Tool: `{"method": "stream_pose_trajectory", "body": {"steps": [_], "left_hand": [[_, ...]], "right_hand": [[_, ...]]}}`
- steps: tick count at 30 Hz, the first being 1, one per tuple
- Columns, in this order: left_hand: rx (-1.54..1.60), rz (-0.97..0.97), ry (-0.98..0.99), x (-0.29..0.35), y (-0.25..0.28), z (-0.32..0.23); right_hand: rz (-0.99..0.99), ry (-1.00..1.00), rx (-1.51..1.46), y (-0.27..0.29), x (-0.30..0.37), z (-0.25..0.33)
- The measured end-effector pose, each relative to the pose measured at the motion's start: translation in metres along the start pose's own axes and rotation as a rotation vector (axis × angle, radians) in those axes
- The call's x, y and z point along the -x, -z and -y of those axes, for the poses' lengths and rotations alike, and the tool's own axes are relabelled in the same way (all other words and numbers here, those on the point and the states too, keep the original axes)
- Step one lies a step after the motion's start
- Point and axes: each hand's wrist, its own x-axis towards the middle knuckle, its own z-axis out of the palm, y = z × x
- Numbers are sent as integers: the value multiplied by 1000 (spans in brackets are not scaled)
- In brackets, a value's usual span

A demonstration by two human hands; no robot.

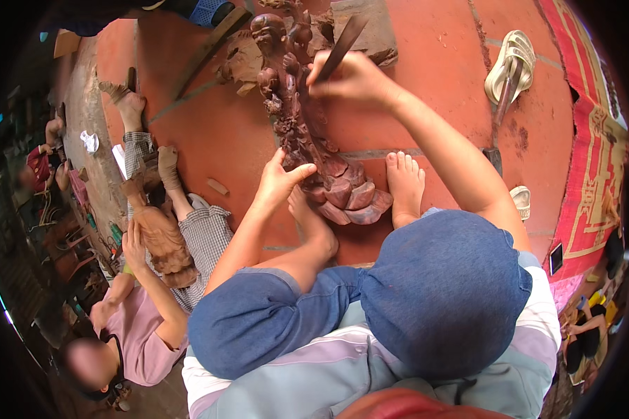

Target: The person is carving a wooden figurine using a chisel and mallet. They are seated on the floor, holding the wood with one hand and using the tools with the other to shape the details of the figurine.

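Observation:
A dark reddish-brown carved wooden statue (293, 119) leans away from me on the floor, its petal-shaped base between my bare feet and its bald, round-headed figure at the far end. My left hand (281, 180) grips the statue just above the base, thumb and forefinger spread along its near left side. Closed around a dark, flat tool (344, 46) with a wider upper end, my right hand (346, 77) is at the statue's right side near the figure's upper body. The tool's working tip is hidden behind the fingers and blurred, and whether it touches the wood I cannot tell.
Behind the statue lie rough wood blocks (367, 31) and a long wooden bar (213, 49). Sandals (510, 66), a hammer-like tool (504, 105), a phone (555, 259) and a red mat (583, 188) are on the right. At left, another person (147, 335) holds a lighter carving (162, 241).

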Motion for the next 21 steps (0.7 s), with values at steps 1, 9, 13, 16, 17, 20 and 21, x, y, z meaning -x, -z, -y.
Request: {"method": "stream_pose_trajectory", "body": {"steps": [1, 9, 13, 16, 17, 20, 21], "left_hand": [[-20, -5, 10, 2, -3, -4], [-81, 1, -85, -13, 7, 24], [-134, -35, -118, -10, 2, 23], [-34, -1, -93, -13, 6, 34], [-7, 20, -88, -14, 6, 33], [-103, -16, -79, -9, 5, 22], [-100, -17, -80, -9, 5, 22]], "right_hand": [[40, -49, 128, -5, 5, 9], [-141, 8, -42, -11, 6, 3], [-295, -33, -84, 2, 2, 6], [-494, -64, -292, 19, 10, 15], [-484, -46, -333, 17, 18, 11], [-502, -76, -341, -13, 45, 3], [-543, -85, -446, -27, 51, 10]]}}
